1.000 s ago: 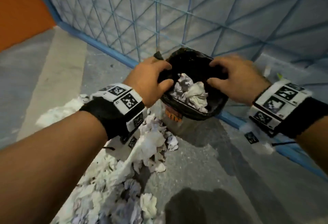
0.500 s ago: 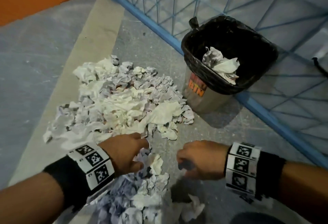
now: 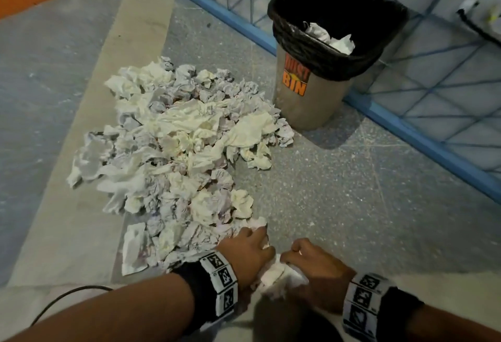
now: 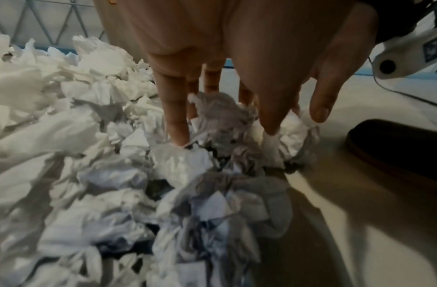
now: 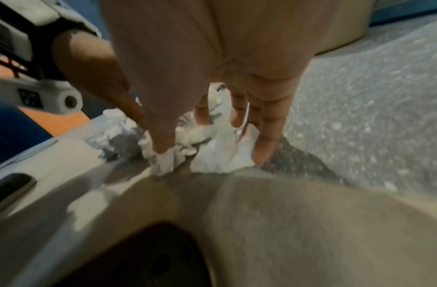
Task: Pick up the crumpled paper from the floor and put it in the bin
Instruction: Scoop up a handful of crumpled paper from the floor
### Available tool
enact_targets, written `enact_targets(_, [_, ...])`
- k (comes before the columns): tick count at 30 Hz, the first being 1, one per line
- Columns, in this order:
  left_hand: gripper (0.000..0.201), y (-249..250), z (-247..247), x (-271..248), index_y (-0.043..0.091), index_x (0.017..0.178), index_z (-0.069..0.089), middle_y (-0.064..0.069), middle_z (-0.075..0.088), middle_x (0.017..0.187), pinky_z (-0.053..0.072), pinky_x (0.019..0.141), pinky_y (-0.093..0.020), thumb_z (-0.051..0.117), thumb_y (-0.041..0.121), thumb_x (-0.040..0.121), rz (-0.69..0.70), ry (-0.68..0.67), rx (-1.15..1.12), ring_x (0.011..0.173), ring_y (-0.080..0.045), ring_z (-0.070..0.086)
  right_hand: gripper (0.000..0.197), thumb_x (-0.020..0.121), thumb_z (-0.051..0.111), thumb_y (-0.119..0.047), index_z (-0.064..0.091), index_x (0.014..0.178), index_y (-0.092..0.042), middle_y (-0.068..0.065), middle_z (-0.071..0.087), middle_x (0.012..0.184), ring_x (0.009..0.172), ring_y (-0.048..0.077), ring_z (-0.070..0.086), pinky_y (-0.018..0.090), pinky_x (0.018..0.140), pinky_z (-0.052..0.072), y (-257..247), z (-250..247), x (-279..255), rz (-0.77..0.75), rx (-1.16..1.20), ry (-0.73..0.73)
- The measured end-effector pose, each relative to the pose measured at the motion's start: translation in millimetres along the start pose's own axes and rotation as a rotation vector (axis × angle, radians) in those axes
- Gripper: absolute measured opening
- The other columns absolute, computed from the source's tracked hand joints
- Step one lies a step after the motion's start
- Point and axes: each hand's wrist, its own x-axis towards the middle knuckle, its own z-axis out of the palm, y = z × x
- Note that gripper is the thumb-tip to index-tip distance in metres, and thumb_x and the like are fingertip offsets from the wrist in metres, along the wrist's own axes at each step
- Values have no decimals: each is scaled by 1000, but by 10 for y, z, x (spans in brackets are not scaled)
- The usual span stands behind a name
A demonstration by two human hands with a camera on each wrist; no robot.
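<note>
Standing against the blue mesh fence (image 3: 423, 51), the grey bin (image 3: 306, 103) wears a black liner (image 3: 320, 51) folded over its rim and carries an orange "DUST BIN" label; a few white crumpled pieces (image 3: 332, 37) lie inside it, low against the far side of the liner. On the speckled floor (image 3: 352, 192) just beside the bin spreads a wide pile of crumpled paper (image 3: 184, 146), reaching from the bin's foot down to the person's wrists. At its near end both hands are down among the paper. The left hand (image 3: 248, 252) has its fingers (image 4: 174, 116) pushed into a greyish wad (image 4: 219, 114), thumb and fingers curled around it. The right hand (image 3: 311, 263), close beside the left, closes its fingers (image 5: 266, 136) and thumb around a white wad (image 5: 212, 153) lying on the floor. Both wads sit at the pile's near edge, well apart from the bin.
</note>
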Motion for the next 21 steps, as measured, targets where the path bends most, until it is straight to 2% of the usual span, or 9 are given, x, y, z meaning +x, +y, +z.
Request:
enact_targets(4, [44,-128,89,39,7,129,47,-16,32,138,46,91,-46,57,22,89,-33,6,97,114,-38,45,29,90,51,-38,58,113,-21,3,41,125,109,23,50,31,94,42,92,67,66,3,-179,-15])
enact_targets(7, [32,-242,65,8,8,121,54,-13,39,131,47,91,-44,53,18,90,-73,26,80,110,-35,49,27,95,44,-27,61,110,-13,6,49,120,105,25,55,31,91,44,131,11,101,-13,-245,45])
enact_targets(10, [28,-326,38,-58,8,117,57,-11,43,126,47,92,-42,47,16,92,-84,97,7,108,-32,52,28,94,44,-27,56,118,-18,3,51,119,106,23,56,30,90,43,82,-70,104,-56,-211,105])
enact_targets(12, [29,-374,9,-96,8,116,57,-10,45,123,48,91,-40,50,18,90,-85,166,-48,105,-31,55,45,90,50,-33,39,134,-31,-1,49,122,109,21,54,30,93,43,30,-62,115,-74,-145,106])
enact_targets(14, [31,-392,-44,-123,9,118,57,-9,45,123,49,90,-38,52,21,89,-93,203,-90,104,-29,56,59,89,52,-37,25,141,-37,5,47,123,110,25,52,33,93,43,-22,-8,185,-109,-229,1])
enact_targets(15, [31,-387,-77,-136,10,119,56,-9,45,124,49,90,-37,51,21,90,-99,217,-100,105,-28,55,56,90,52,-34,27,141,-34,10,46,122,109,30,51,35,90,43,-44,27,225,-135,-301,-54])
enact_targets(16, [30,-381,-114,-146,11,120,56,-8,45,124,49,89,-35,50,22,92,-106,231,-109,105,-27,55,48,93,50,-31,34,138,-27,15,46,119,108,32,51,36,84,44,-71,51,261,-159,-384,-73])
enact_targets(19, [29,-368,-226,-186,12,119,57,-7,46,123,47,83,-30,49,23,93,-120,292,-166,103,-25,57,24,94,46,-19,52,114,-7,22,52,108,98,38,56,35,65,37,-45,100,342,-246,-482,48])
enact_targets(21, [29,-396,-287,-207,13,117,59,-5,47,122,48,82,-28,51,25,91,-124,319,-218,101,-24,58,20,93,46,-12,56,107,-4,20,53,109,99,36,56,33,68,34,10,115,347,-263,-480,67])
